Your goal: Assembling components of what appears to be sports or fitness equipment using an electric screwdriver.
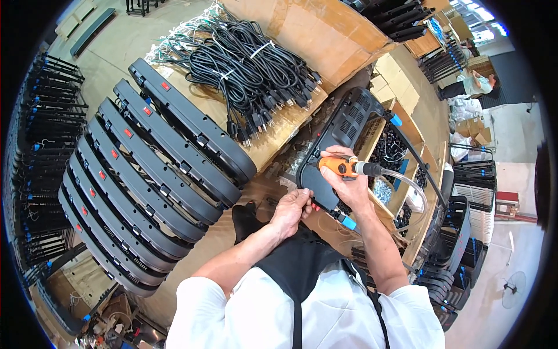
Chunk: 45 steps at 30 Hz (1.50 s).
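My right hand point(353, 191) is wrapped around an orange pneumatic screwdriver point(339, 167), and a clear air hose point(423, 195) runs from its grey end toward the right. The tool's front end points left, over a black plastic housing point(317, 185); whether its tip touches is hidden. My left hand point(289, 212) is closed, its thumb and fingers pinching at the near-left edge of that housing. Anything small between those fingertips cannot be made out. Beyond both hands, the housing continues to a vented, rounded section point(353, 119), beside a black tubular frame with blue end pieces point(347, 222).
Several black curved panels with red switches point(128, 132) stand in a row at left. Bundled black power cords point(250, 64) lie on cardboard ahead. Right of the housing is a divided wooden bin point(427, 154) of small parts and screws point(382, 191). Another person point(474, 85) is far right.
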Each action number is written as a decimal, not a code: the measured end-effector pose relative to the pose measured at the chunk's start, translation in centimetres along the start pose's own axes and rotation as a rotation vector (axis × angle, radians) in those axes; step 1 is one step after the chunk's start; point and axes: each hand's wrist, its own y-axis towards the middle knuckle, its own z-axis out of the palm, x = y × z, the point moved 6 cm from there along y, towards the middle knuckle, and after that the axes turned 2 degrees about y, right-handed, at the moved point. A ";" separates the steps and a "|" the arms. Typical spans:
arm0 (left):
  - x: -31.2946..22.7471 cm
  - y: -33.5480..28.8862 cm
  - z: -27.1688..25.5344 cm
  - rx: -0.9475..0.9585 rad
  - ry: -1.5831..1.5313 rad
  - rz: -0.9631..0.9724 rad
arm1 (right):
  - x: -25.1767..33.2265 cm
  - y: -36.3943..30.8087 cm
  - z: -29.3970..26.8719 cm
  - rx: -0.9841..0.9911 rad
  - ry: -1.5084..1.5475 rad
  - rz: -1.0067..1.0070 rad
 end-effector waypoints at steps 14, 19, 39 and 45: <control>-1.9 0.0 -0.8 0.002 -0.064 -0.018 | -0.6 0.4 0.6 0.043 -0.040 0.055; -1.8 1.5 -1.2 0.012 -0.116 -0.071 | -0.4 -0.5 -0.2 -0.023 0.033 0.090; -1.2 11.3 15.3 0.157 -0.346 -0.174 | 1.0 -2.7 -17.5 -0.213 0.322 0.011; 0.9 14.7 20.0 0.035 -0.234 -0.168 | -2.3 -1.7 -24.2 -0.234 0.296 0.001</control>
